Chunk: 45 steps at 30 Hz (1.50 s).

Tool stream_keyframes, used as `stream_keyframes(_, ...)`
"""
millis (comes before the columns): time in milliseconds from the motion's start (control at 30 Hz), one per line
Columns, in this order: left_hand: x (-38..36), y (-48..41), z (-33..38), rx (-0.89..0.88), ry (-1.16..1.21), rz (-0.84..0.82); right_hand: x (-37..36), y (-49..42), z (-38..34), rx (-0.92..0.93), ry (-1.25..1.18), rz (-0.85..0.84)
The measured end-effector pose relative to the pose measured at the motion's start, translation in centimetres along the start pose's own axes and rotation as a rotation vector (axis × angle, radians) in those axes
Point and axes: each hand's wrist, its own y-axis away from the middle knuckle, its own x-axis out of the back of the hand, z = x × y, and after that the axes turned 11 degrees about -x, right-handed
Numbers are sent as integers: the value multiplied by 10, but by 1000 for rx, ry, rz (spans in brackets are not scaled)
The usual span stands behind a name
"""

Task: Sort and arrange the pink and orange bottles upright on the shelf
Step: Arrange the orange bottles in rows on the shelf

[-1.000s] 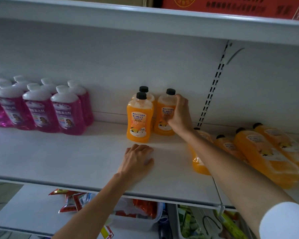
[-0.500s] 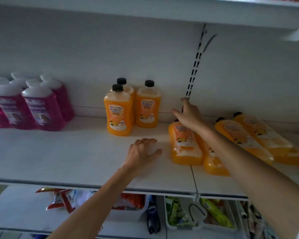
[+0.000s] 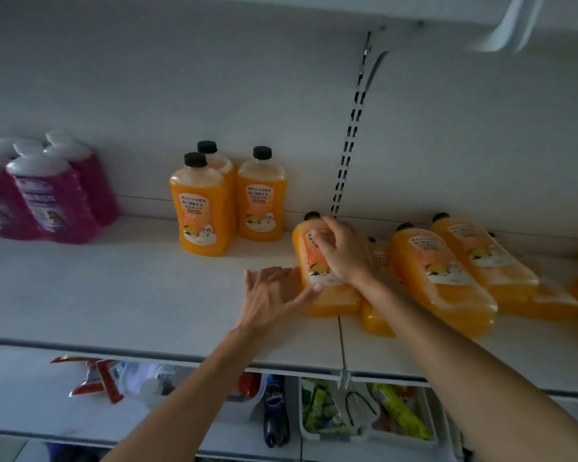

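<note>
Head view: snack bins (image 3: 364,438) lowest. On white shelf (image 3: 114,295), left hand (image 3: 274,298) spread flat, thumb touching lying orange bottle (image 3: 334,301); right hand (image 3: 341,251) curls round it. Behind: upright orange bottles (image 3: 201,208), pink bottles (image 3: 54,205) far left, back wall (image 3: 214,95).

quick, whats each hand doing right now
Left hand: open, fingers straight, thumb touching the lying orange bottle.
Right hand: fingers curled round the same bottle, gripping it.
</note>
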Motion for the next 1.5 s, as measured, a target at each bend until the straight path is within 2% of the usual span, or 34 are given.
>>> stream_keyframes(100, 1, 2, 4, -116, 65, 64, 0, 4, -3, 62, -111, 95)
stream_keyframes(233, 1, 8, 7, -108, 257, 174, -1, 11, -11, 118, -285, 134)
stream_keyframes(400, 3, 7, 1, -70, 456, 285, 26, 14, -21, 195, -505, -68)
stream_keyframes(467, 8, 8, -5, -94, 510, 269, 30, 19, -25, 226, -510, -120)
stream_keyframes(733, 34, 19, -28, -87, 474, 290, 6, 35, -47, 184, -564, 7)
stream_keyframes(900, 44, 24, -39, -100, 508, 248, 0, 39, -51, 172, -530, -2)
stream_keyframes(1000, 47, 28, -40, -155, 368, 204, -1, 44, -49, 189, -517, 30)
stream_keyframes(1067, 54, 28, -42, -119, 224, 157, -2, 44, -51, 195, -486, 40)
stream_keyframes(1167, 67, 33, -57, -47, -125, 30, -3, 38, -58, 200, -448, 54)
stream_keyframes(1233, 69, 42, -68, -41, -262, 4, -7, 33, -63, 206, -419, 75)
stream_keyframes(1500, 62, 47, -79, -46, -215, 48, -23, 16, -70, 215, -356, 137)
